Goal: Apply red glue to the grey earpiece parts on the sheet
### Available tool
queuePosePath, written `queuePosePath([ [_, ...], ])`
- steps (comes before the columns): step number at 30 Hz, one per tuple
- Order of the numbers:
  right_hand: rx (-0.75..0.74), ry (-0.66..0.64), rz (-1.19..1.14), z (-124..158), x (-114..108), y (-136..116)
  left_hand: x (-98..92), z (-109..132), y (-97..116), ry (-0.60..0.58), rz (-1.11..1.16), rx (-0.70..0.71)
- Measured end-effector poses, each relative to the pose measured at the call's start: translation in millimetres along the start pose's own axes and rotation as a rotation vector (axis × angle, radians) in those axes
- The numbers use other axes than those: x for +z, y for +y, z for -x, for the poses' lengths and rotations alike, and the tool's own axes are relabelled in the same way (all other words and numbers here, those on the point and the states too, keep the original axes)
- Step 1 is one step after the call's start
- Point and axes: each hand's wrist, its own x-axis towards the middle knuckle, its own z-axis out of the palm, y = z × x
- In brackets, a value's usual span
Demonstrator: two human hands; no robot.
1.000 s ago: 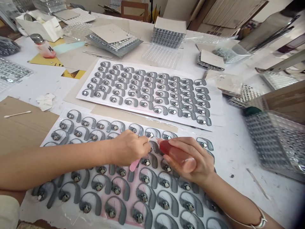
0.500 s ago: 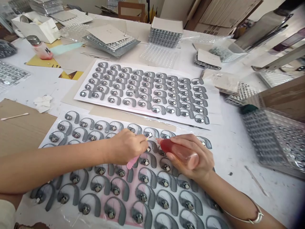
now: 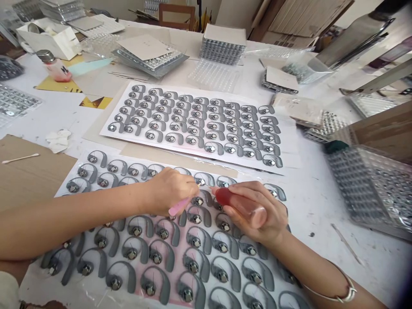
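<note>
Rows of grey ear-hook earphone parts, each with a round metal piece, lie on a near white sheet (image 3: 32,294). My left hand (image 3: 172,189) pinches a slim tool with a pink handle (image 3: 177,207); its pale tip reaches one ear-hook part (image 3: 201,182) in the top row. What kind of tool it is, I cannot tell. In my right hand (image 3: 273,214) is a clear squeeze bottle (image 3: 241,205) of red liquid, lying nearly level. Its thin nozzle points left, close to that same part. Both hands and the left forearm hide some parts beneath them.
Beyond lies a second sheet (image 3: 111,136) of similar parts. A small jar (image 3: 58,71) stands at the back left, a cotton swab (image 3: 21,159) on cardboard at left. Stacked plastic trays (image 3: 222,49) sit at the back, with more trays (image 3: 357,193) at right.
The pink handle has swung up and slightly left, and my left hand has tilted a little with it. The bottle has shifted very slightly left. Its nozzle stays by the same part.
</note>
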Motion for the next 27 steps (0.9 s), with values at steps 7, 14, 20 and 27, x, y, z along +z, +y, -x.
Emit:
queuePosePath([
  [7,0.004,-0.009,-0.019,-1,0,-1,-7.4,-4,-4,0.003,0.216,-0.069],
  [14,0.023,0.01,-0.027,2,2,2,-10.1,-6,-9,-0.031,0.283,-0.09],
  [20,0.009,0.027,-0.075,4,4,4,-10.4,-7,-12,-0.026,0.366,-0.099],
  [27,0.027,-0.009,-0.082,1,3,1,-12.8,-8,-13,-0.037,0.409,-0.113],
])
